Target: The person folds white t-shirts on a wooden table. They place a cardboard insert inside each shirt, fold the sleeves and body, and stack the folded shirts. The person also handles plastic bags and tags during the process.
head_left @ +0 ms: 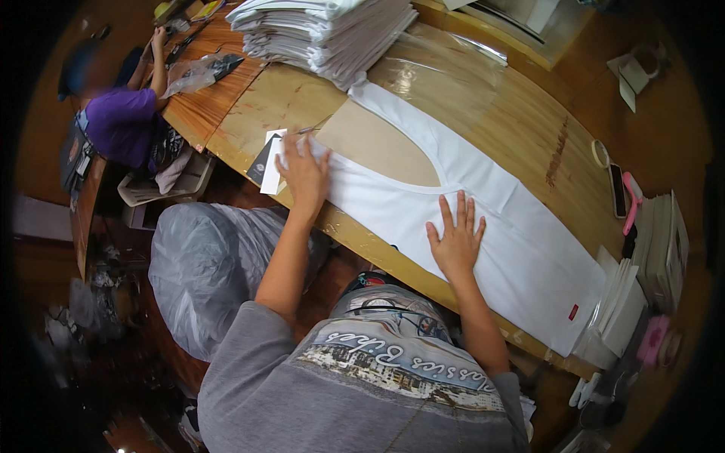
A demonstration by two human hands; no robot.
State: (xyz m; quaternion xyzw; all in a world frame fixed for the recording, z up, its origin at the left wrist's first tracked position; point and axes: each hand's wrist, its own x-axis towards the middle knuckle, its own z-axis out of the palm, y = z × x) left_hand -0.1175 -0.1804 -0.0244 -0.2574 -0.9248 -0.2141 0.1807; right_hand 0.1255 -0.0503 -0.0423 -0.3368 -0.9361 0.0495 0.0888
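A white sleeveless top (483, 196) lies flat and lengthwise across the table, with a small red label (573, 312) near its hem. Through its deep curved opening shows a flat beige panel (377, 143), perhaps card. My left hand (304, 177) rests with fingers apart on the strap end, beside a white tag (273, 170) and a black tag (259, 160) at the table's near edge. Spread flat on the fabric, below the bottom of the opening, is my right hand (458, 240). Neither hand grips anything.
A tall stack of folded white garments (317, 38) stands on the wooden table (529, 106) at the back. To the right are a phone (618, 191), a tape roll (600, 154), pink-handled scissors (632, 200) and card stacks. A filled plastic bag (196, 279) sits left; a co-worker in purple (124, 124) works beyond.
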